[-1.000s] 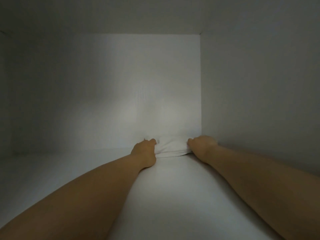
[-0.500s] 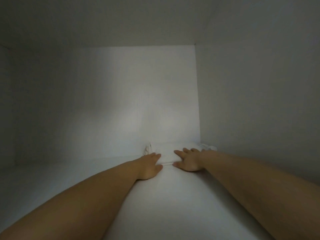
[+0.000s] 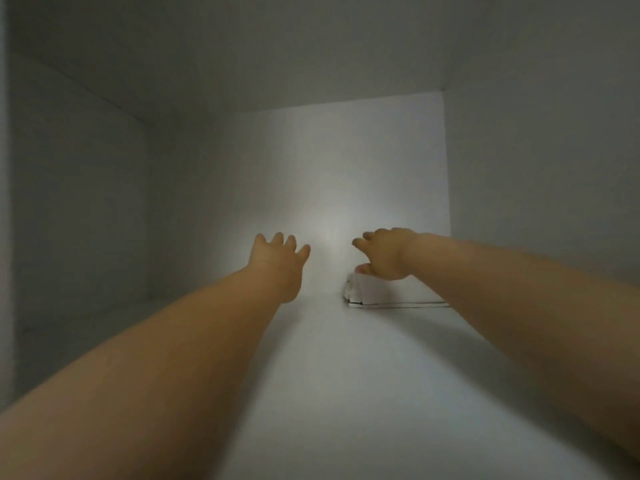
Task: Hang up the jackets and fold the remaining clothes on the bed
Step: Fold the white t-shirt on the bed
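Head view: left hand (image 3: 277, 258) and right hand (image 3: 384, 254) are spread, holding nothing; the folded white garment (image 3: 391, 292) lies just under the right one. It seems soft and light; I would grip both side edges.

We could read no text, label, brand, number or sign anywhere in view. The folded white garment (image 3: 391, 293) showed us no legible print or tag, and the white shelf (image 3: 346, 375) it lay on was just as plain.
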